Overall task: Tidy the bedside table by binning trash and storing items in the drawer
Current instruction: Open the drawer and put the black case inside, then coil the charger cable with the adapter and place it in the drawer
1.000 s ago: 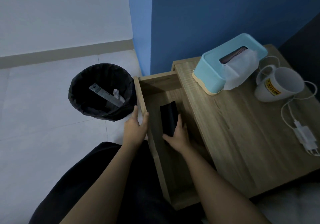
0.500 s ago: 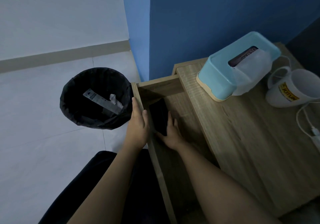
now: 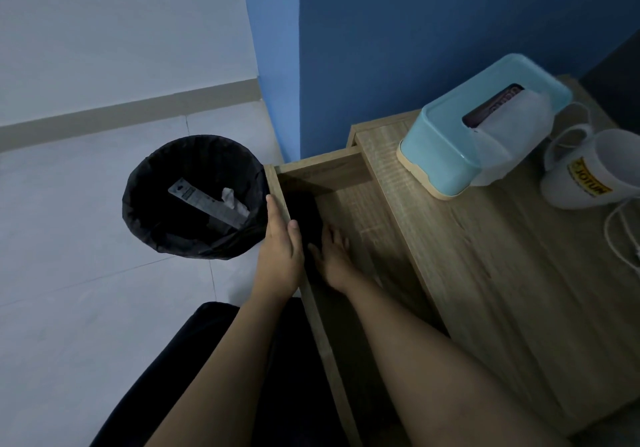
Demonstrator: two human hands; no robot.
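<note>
The left hand [image 3: 278, 254] rests flat, fingers extended, on the front panel of the open drawer [image 3: 349, 176]. Inside, the right hand [image 3: 334, 256] lies spread beside a black item [image 3: 306, 216]. Beyond stands the lined bin [image 3: 194, 197] with trash.

A single head-worn wide-angle camera looks steeply down, close above the open light-wood drawer [image 3: 349, 211], with the black-lined round bin [image 3: 194, 197] at left; the dim drawer corner is perhaps partly obscured.
</note>
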